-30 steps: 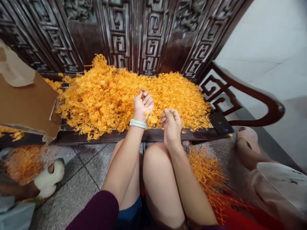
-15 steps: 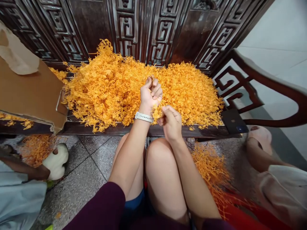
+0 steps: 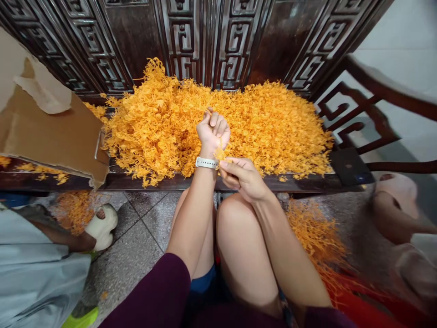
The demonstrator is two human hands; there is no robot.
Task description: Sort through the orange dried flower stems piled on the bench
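Observation:
In the head view my left hand (image 3: 214,131) is turned palm up above the front of the big pile (image 3: 153,127) of orange plastic sprigs. Its fingers are curled closed round a thin orange plastic sprig (image 3: 220,151), whose stem comes out at the fingertips and whose frilly end lies by the wrist. Just right of that wrist, my right hand (image 3: 244,176) pinches the frilly end between thumb and forefinger. The inside of the left fist is partly hidden, and fine details of the sprig are too small to tell.
The pile covers a dark wooden bench (image 3: 164,183) with a carved back (image 3: 184,41). A cardboard box (image 3: 51,132) stands left, a dark flat device (image 3: 351,167) right. Orange strands (image 3: 316,232) lie on the floor beside my knees. Other people's legs flank me.
The view has shifted so the scene sits a little further right. My right hand has moved closer to the left wrist, its pinch now against the frilly end beside the watch band.

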